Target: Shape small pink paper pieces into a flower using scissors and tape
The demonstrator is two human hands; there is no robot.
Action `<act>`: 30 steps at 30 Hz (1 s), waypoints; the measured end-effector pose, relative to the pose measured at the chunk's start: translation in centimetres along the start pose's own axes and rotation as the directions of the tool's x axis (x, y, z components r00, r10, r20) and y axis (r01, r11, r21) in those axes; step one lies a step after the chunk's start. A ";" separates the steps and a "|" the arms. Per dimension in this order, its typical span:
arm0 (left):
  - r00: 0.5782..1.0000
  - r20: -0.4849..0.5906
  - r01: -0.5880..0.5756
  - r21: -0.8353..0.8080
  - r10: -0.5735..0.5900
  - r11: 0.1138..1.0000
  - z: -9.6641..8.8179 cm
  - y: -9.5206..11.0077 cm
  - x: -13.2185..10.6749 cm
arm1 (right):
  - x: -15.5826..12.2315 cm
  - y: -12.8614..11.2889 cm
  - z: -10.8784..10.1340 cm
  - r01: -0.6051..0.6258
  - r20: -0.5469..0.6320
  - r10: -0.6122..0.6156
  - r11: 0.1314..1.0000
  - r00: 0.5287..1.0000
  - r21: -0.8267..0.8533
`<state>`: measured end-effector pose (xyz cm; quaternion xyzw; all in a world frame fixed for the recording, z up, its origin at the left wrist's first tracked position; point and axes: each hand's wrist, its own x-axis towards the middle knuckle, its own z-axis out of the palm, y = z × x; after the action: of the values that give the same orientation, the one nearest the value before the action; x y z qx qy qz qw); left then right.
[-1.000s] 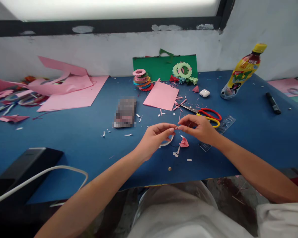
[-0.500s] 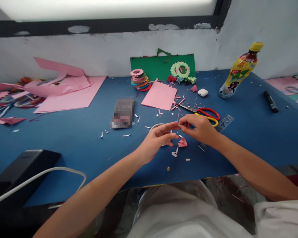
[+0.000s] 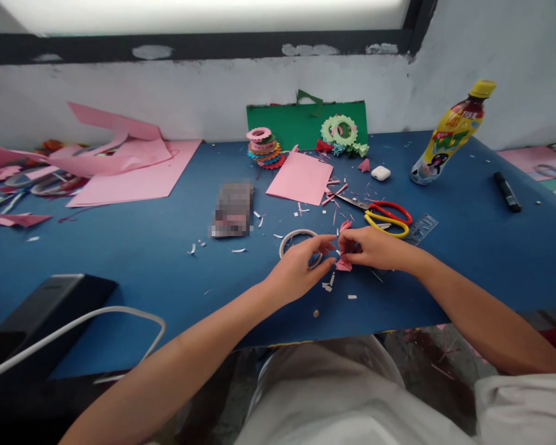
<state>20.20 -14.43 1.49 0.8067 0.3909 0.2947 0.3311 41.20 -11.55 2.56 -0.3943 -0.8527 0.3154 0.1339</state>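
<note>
Both hands meet low over the blue table (image 3: 134,259) near its front edge. My right hand (image 3: 375,247) has its fingers pinched on a small folded pink paper piece (image 3: 343,264), with another pink tip (image 3: 345,225) showing just above the fingers. My left hand (image 3: 301,269) is curled, thumb and fingers closed toward that same pink piece and resting by a white tape ring (image 3: 293,238). What the left fingertips hold, if anything, is too small to see.
Red and yellow scissors (image 3: 384,216) and a clear ruler (image 3: 421,227) lie right of my hands. A pink sheet (image 3: 300,178), stacked paper rings (image 3: 264,148), green card (image 3: 306,123), a white earbud case (image 3: 380,173), bottle (image 3: 449,133) and marker (image 3: 507,191) stand farther back. Black box with white cable (image 3: 41,321) at left.
Both hands dropped from a raised pinch down to the table. The right hand now grips the folded pink piece that lay there, and the tape ring is uncovered.
</note>
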 end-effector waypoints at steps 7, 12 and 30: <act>0.985 0.035 0.172 -0.203 -0.169 0.964 0.0 0.9 -0.1 | 0.1 -2.4 1.2 0.050 -0.360 0.009 0.987 0.933 0.153; 0.980 -0.020 0.168 -0.451 -0.199 0.876 -0.1 0.9 0.2 | 0.0 -4.0 2.5 0.169 -0.479 0.020 0.922 0.877 0.347; 0.927 0.165 0.352 -0.691 -0.336 0.631 -2.3 1.8 0.3 | -0.7 -4.2 1.8 0.254 -0.543 -0.064 0.925 0.837 0.282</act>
<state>19.42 -14.37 4.33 0.5296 0.3900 0.3454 0.6694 38.35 -14.94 3.86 -0.3623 -0.7457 0.3267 0.4538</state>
